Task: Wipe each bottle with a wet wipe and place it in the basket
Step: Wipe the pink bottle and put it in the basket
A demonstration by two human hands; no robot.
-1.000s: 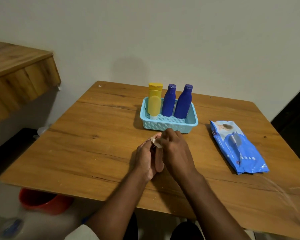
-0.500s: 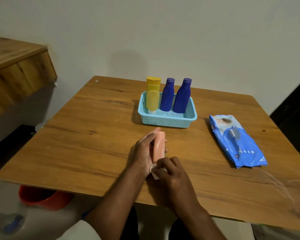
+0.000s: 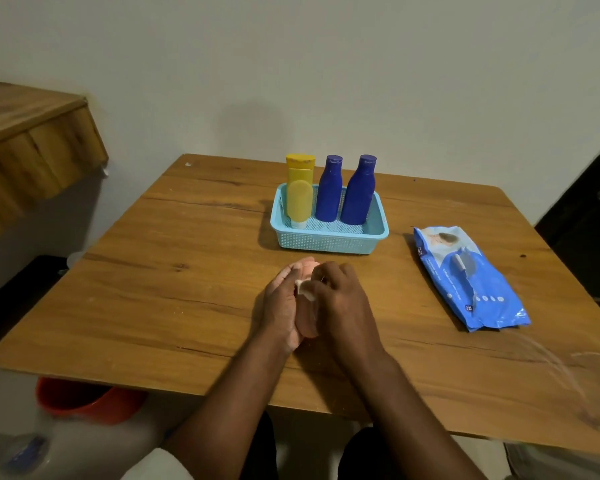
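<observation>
My left hand grips a pink bottle just above the table, a little in front of the basket. Most of the bottle is hidden between my hands. My right hand presses a folded white wet wipe against the bottle's upper part. Behind them, the light blue basket holds a yellow bottle standing on its cap at the left and two dark blue bottles upright beside it.
A blue pack of wet wipes lies on the wooden table to the right. A wooden shelf juts out at the left. Below the table's left front edge sit a red bucket and a blurred clear bottle.
My right hand slid the wipe from the bottle's top down to its near end, then back up to the top. The left hand kept its hold on the pink bottle.
</observation>
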